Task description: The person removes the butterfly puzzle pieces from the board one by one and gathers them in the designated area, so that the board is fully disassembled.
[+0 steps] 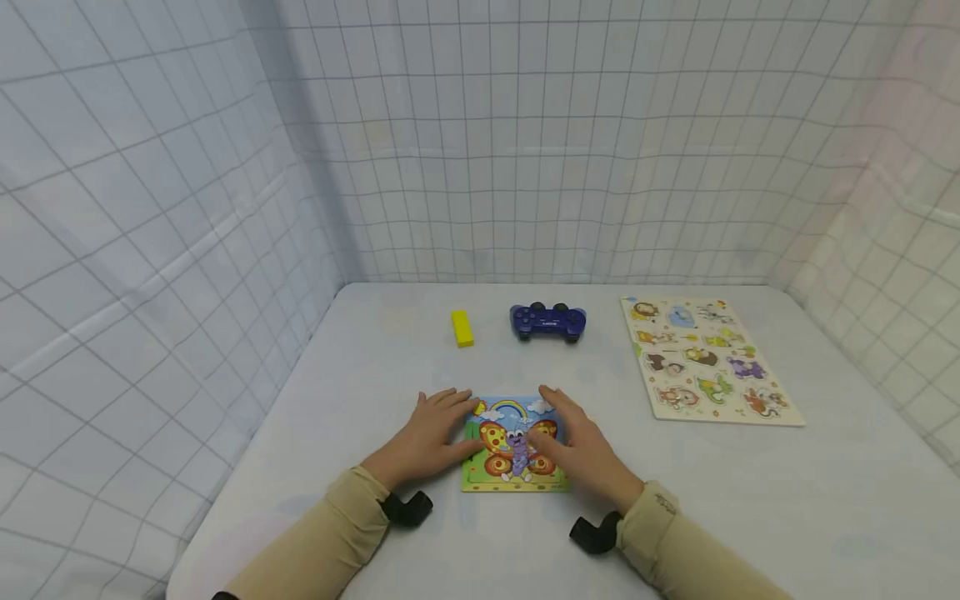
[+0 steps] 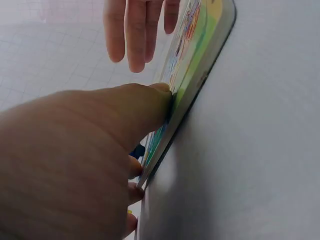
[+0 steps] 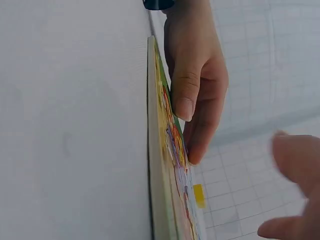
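Two hands flank a butterfly picture board

Left of centre, low in the head view, a beige sleeve (image 1: 330, 529) with a black fitting (image 1: 407, 509) at its cuff leads to the left hand (image 1: 427, 442). Its fingers are extended, the thumb set wide of the rest. The thumb tip lies over the left edge of the butterfly picture board (image 1: 516, 454), and the forefinger reaches its upper left corner. In the left wrist view that thumb touches the board's top face just inside the edge, while the other fingertips are partly hidden toward the bottom of the frame.

A yellow block (image 1: 462, 329) lies above that hand, near the middle of the frame. The board lies flat on the white table (image 1: 390, 350), lower centre, between the hands.

Above it sits a dark blue game controller (image 1: 548, 322). To the right, the right hand (image 1: 588, 450) has its thumb and forefinger spread wide and holds nothing; in the head view they overlap the butterfly's wing and the board's upper right. In the right wrist view, this blurred thumb and finger, lower right, are apart from the board.

Farther right, a larger animal board (image 1: 720, 372) lies tilted in the frame.
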The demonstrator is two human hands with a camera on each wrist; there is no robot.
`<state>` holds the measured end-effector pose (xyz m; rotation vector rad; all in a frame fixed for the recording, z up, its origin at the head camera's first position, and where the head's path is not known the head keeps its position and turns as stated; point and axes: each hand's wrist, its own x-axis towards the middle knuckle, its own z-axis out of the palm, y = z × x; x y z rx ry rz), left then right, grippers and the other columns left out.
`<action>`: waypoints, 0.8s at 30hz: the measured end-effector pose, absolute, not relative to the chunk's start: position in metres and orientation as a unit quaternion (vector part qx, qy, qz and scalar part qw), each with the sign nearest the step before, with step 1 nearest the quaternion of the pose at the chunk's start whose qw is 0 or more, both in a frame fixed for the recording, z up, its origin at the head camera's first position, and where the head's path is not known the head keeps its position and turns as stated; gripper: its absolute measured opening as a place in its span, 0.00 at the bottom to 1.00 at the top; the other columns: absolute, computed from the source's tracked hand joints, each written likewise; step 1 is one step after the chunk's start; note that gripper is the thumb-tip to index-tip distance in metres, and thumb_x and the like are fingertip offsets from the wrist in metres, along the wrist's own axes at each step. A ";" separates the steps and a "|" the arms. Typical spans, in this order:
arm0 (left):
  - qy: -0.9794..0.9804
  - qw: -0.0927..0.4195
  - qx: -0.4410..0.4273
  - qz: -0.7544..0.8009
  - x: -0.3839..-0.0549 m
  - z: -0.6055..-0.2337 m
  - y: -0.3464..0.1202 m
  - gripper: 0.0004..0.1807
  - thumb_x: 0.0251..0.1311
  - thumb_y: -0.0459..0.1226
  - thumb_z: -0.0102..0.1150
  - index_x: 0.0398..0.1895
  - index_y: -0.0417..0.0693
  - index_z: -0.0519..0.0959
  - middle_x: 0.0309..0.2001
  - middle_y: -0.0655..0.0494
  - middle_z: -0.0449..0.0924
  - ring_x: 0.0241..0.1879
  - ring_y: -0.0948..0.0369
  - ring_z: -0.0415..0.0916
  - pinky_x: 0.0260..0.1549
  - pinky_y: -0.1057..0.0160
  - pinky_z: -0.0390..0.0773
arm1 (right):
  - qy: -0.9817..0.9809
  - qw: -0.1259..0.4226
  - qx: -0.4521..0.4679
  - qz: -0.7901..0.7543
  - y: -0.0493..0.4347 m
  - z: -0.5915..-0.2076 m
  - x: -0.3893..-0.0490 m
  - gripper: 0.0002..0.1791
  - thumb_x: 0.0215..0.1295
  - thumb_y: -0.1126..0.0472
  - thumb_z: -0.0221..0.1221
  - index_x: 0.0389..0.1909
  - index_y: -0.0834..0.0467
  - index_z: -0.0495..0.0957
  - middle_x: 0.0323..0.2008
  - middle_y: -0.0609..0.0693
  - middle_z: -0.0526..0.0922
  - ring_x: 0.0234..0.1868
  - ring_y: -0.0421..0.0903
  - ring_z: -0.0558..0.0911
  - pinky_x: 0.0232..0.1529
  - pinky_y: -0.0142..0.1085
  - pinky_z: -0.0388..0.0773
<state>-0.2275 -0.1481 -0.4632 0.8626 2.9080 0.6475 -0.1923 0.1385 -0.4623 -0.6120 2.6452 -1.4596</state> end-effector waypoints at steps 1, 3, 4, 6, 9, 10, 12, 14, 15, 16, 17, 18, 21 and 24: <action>0.937 0.019 0.279 0.208 -0.228 -0.464 -0.148 0.39 0.68 0.61 0.60 0.75 0.51 0.69 0.77 0.47 0.64 0.78 0.44 0.55 0.70 0.24 0.44 | 0.878 0.020 -0.217 -0.427 0.139 -0.465 -0.193 0.45 0.71 0.40 0.61 0.82 0.52 0.54 0.82 0.53 0.53 0.83 0.57 0.47 0.74 0.68 0.49; 0.937 0.018 0.281 0.207 -0.227 -0.464 -0.147 0.38 0.68 0.60 0.60 0.74 0.51 0.70 0.76 0.47 0.65 0.78 0.44 0.55 0.70 0.24 0.44 | 0.906 0.004 -0.259 -0.336 0.139 -0.468 -0.194 0.48 0.68 0.35 0.63 0.81 0.52 0.57 0.82 0.54 0.54 0.83 0.57 0.47 0.73 0.68 0.52; 0.936 0.016 0.283 0.209 -0.227 -0.463 -0.146 0.37 0.68 0.60 0.61 0.74 0.51 0.70 0.76 0.47 0.65 0.78 0.44 0.56 0.70 0.24 0.44 | 0.912 -0.001 -0.281 -0.297 0.139 -0.469 -0.193 0.49 0.66 0.33 0.63 0.81 0.53 0.58 0.81 0.54 0.55 0.83 0.57 0.47 0.72 0.68 0.54; 0.935 0.011 0.287 0.209 -0.226 -0.463 -0.145 0.37 0.68 0.59 0.61 0.73 0.51 0.71 0.75 0.46 0.67 0.77 0.44 0.57 0.70 0.25 0.44 | 0.919 0.009 -0.312 -0.241 0.140 -0.469 -0.191 0.50 0.65 0.29 0.60 0.80 0.52 0.59 0.82 0.55 0.54 0.83 0.58 0.48 0.71 0.66 0.57; 0.937 -0.012 0.289 0.195 -0.226 -0.464 -0.143 0.34 0.69 0.57 0.61 0.71 0.51 0.73 0.74 0.47 0.69 0.76 0.45 0.61 0.71 0.27 0.45 | 0.922 0.030 -0.328 -0.203 0.139 -0.467 -0.188 0.50 0.65 0.26 0.57 0.79 0.52 0.61 0.81 0.55 0.54 0.82 0.58 0.50 0.73 0.62 0.58; 0.939 -0.020 0.289 0.188 -0.226 -0.464 -0.143 0.33 0.69 0.57 0.61 0.70 0.50 0.73 0.73 0.48 0.70 0.75 0.46 0.63 0.72 0.28 0.46 | 0.923 0.032 -0.330 -0.195 0.139 -0.466 -0.188 0.50 0.65 0.26 0.56 0.79 0.52 0.61 0.81 0.56 0.54 0.82 0.58 0.51 0.73 0.62 0.58; 0.942 -0.034 0.286 0.173 -0.226 -0.464 -0.142 0.31 0.70 0.56 0.60 0.69 0.51 0.74 0.72 0.49 0.72 0.74 0.48 0.65 0.73 0.29 0.47 | 0.923 0.035 -0.332 -0.192 0.139 -0.465 -0.187 0.49 0.66 0.27 0.56 0.79 0.53 0.62 0.81 0.56 0.54 0.82 0.58 0.51 0.73 0.61 0.58; 0.942 -0.044 0.288 0.166 -0.226 -0.464 -0.142 0.29 0.70 0.55 0.61 0.68 0.51 0.75 0.71 0.49 0.74 0.72 0.48 0.67 0.73 0.30 0.48 | 0.923 0.035 -0.333 -0.190 0.138 -0.463 -0.186 0.49 0.67 0.27 0.56 0.79 0.53 0.62 0.81 0.57 0.55 0.82 0.59 0.52 0.73 0.62 0.58; 0.942 -0.046 0.289 0.166 -0.226 -0.464 -0.141 0.29 0.70 0.54 0.61 0.68 0.51 0.76 0.70 0.49 0.74 0.72 0.48 0.68 0.72 0.29 0.48 | 0.923 0.035 -0.333 -0.189 0.138 -0.463 -0.185 0.48 0.67 0.28 0.56 0.78 0.54 0.62 0.81 0.57 0.55 0.82 0.59 0.52 0.73 0.62 0.59; 0.941 -0.049 0.290 0.167 -0.226 -0.464 -0.141 0.29 0.70 0.54 0.61 0.67 0.51 0.76 0.70 0.49 0.75 0.72 0.48 0.68 0.72 0.29 0.48 | 0.923 0.035 -0.333 -0.188 0.138 -0.462 -0.185 0.48 0.67 0.28 0.56 0.78 0.54 0.63 0.81 0.58 0.55 0.82 0.60 0.52 0.72 0.62 0.59; 0.940 -0.052 0.291 0.169 -0.227 -0.465 -0.140 0.28 0.70 0.53 0.61 0.66 0.50 0.77 0.69 0.48 0.76 0.71 0.47 0.69 0.72 0.29 0.49 | 0.924 0.036 -0.332 -0.187 0.138 -0.462 -0.185 0.48 0.67 0.28 0.56 0.78 0.54 0.63 0.81 0.58 0.55 0.81 0.60 0.53 0.72 0.62 0.59; 0.938 -0.057 0.292 0.176 -0.228 -0.465 -0.139 0.26 0.70 0.52 0.62 0.65 0.50 0.78 0.67 0.48 0.77 0.70 0.47 0.70 0.71 0.29 0.51 | 0.924 0.037 -0.332 -0.185 0.138 -0.462 -0.185 0.48 0.67 0.28 0.56 0.78 0.54 0.63 0.81 0.58 0.55 0.81 0.60 0.53 0.72 0.62 0.59; 0.934 -0.074 0.289 0.199 -0.232 -0.469 -0.137 0.21 0.69 0.49 0.64 0.59 0.48 0.79 0.61 0.49 0.80 0.66 0.48 0.73 0.70 0.32 0.57 | 0.925 0.039 -0.331 -0.184 0.137 -0.461 -0.185 0.48 0.68 0.28 0.56 0.78 0.54 0.63 0.81 0.58 0.55 0.81 0.61 0.53 0.72 0.62 0.59; 0.926 -0.085 0.284 0.233 -0.236 -0.472 -0.136 0.18 0.68 0.46 0.66 0.53 0.47 0.79 0.56 0.50 0.81 0.64 0.49 0.74 0.70 0.38 0.63 | 0.925 0.041 -0.331 -0.184 0.137 -0.460 -0.185 0.47 0.68 0.29 0.56 0.78 0.54 0.63 0.81 0.58 0.55 0.81 0.61 0.53 0.72 0.62 0.59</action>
